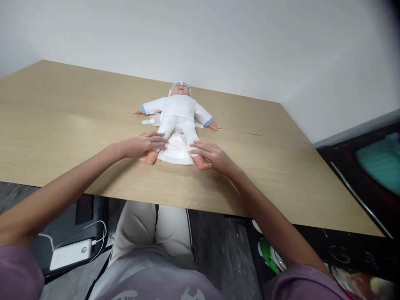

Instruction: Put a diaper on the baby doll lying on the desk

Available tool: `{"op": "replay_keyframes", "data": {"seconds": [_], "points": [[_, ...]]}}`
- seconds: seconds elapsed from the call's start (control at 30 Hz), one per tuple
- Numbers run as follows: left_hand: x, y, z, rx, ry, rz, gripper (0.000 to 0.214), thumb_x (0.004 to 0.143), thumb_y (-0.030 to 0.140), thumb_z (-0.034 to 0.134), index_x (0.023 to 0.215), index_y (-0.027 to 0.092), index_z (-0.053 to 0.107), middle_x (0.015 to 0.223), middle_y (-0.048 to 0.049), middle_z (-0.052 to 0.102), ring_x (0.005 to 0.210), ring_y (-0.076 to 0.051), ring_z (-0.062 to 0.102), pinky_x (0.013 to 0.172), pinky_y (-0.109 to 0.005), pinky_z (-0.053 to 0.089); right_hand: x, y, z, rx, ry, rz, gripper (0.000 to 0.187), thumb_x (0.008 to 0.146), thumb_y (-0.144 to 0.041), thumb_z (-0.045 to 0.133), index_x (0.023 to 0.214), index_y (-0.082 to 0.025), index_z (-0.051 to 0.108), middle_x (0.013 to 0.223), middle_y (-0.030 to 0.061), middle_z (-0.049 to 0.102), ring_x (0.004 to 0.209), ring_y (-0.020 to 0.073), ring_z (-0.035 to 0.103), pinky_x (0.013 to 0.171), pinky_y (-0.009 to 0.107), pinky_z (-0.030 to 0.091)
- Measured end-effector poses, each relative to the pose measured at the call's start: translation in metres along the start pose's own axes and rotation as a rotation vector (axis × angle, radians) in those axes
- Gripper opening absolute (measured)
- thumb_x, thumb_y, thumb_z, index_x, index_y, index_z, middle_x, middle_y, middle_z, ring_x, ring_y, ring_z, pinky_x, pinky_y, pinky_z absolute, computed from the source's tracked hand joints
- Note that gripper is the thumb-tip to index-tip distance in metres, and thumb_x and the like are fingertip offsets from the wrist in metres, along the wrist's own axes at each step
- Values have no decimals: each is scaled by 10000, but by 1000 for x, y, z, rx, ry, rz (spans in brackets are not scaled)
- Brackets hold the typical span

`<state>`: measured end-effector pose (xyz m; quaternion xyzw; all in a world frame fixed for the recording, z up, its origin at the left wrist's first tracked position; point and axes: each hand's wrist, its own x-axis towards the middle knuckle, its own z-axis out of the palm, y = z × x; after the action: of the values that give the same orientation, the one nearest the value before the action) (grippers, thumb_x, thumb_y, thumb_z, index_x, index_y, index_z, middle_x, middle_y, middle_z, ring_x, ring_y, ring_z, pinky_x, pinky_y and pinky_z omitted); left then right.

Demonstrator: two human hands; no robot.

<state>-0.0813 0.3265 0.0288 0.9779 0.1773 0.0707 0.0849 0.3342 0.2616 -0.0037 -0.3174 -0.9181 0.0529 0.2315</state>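
A baby doll in a white outfit with blue cuffs lies on its back, head toward the wall and arms spread. Its white headband carries blue lettering. Beneath its hips and between its legs lies an unfolded white diaper, with tabs showing at both sides of the waist. My left hand rests with fingers stretched over the doll's leg on the left. On the other leg, near the foot, my right hand lies with its fingers extended. Neither hand is closed around a leg.
The wooden table has a thin seam running across it behind the doll. Below its front edge at left, a white power bank with a cable lies on a black seat beside a dark phone. A black-framed object stands at right.
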Motion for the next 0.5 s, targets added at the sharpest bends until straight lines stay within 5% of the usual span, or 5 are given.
{"op": "replay_keyframes", "data": {"seconds": [0.2,0.3,0.4,0.5], "points": [[10,22,-9,-137,-12,-108,391,1117,338,522,1425,279,755,1644,-73,681,1663,-378,452,1337,-551,390,1,-9,-14,217,-72,141,549,1087,-143,426,1442,-348,792,1676,14,676,1625,262,586,1373,639,465],[15,35,0,-100,58,-183,504,1015,636,718,1319,235,746,1543,-140,707,1569,-455,485,1284,-603,422,1,-28,-9,141,-48,192,424,1123,-273,498,1437,-322,780,1656,59,691,1627,323,580,1414,746,315],[19,39,15,-44,133,-208,509,926,576,821,1259,202,727,1465,-181,714,1485,-462,531,1253,-616,437,0,-49,8,6,14,189,456,1068,-456,718,1488,-280,737,1686,139,648,1664,409,511,1415,769,271],[21,37,23,-21,195,-183,262,988,386,710,1177,206,738,1344,-169,760,1428,-421,590,1259,-611,426,-1,-62,25,-91,85,219,425,1069,-381,721,1476,-262,733,1669,161,654,1633,424,532,1374,735,363]]}}
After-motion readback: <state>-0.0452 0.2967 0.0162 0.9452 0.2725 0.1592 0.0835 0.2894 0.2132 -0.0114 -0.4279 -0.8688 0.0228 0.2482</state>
